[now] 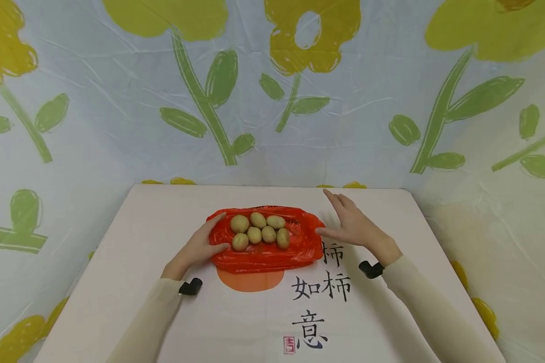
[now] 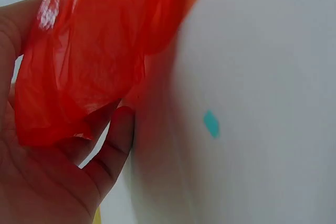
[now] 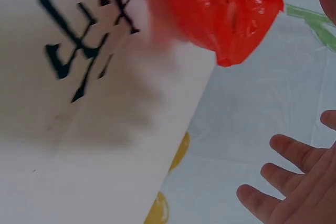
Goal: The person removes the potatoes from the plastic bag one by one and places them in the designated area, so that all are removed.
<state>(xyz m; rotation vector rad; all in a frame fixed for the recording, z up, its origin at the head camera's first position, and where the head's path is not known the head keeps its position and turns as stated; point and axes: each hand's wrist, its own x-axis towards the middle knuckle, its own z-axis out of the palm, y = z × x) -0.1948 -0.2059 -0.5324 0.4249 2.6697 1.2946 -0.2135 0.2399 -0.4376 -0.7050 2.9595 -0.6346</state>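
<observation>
On the table lies a red plastic bag (image 1: 259,261), spread wide, with several small yellowish-brown potatoes (image 1: 254,235) grouped in two rows on its middle. My left hand (image 1: 202,244) grips the bag's left end, thumb toward the near side and fingers toward the far side. In the left wrist view, crinkled red film (image 2: 89,51) fills the space between that thumb and the fingers. My right hand (image 1: 356,222) is just off the bag's right end, holding nothing, fingers spread and pointing up and away. The right wrist view shows its fingers (image 3: 294,153) apart from the bag.
The white table (image 1: 381,212) bears black brush characters (image 1: 318,287), a small red seal mark (image 1: 289,345) and an orange printed shape (image 1: 250,281) partly under the bag. Behind and beside it hangs a pale cloth (image 1: 345,131) with yellow flowers. Each wrist wears a black device (image 1: 191,287).
</observation>
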